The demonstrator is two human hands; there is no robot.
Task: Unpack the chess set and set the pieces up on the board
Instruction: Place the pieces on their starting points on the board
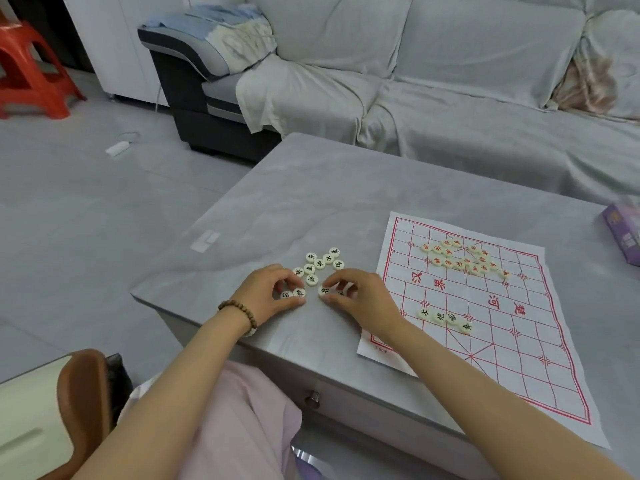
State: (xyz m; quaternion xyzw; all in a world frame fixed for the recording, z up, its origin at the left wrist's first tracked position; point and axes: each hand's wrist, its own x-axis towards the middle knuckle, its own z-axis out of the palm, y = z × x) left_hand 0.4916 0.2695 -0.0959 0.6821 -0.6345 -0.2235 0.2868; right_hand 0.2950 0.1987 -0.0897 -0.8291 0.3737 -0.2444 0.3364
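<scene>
Head view showed left hand (273, 294) and right hand (362, 297), fingers curled, each pinching black-lettered discs (325, 291) by their rims on the table (311, 202), more loose just beyond both grips, paper board (485, 341) beside the right wrist; discs looked light, hard, slippery.

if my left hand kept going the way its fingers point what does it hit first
Most likely the cluster of black-lettered pieces lying on the table just beyond the left hand. The gap looks small, though depth is unclear.
</scene>
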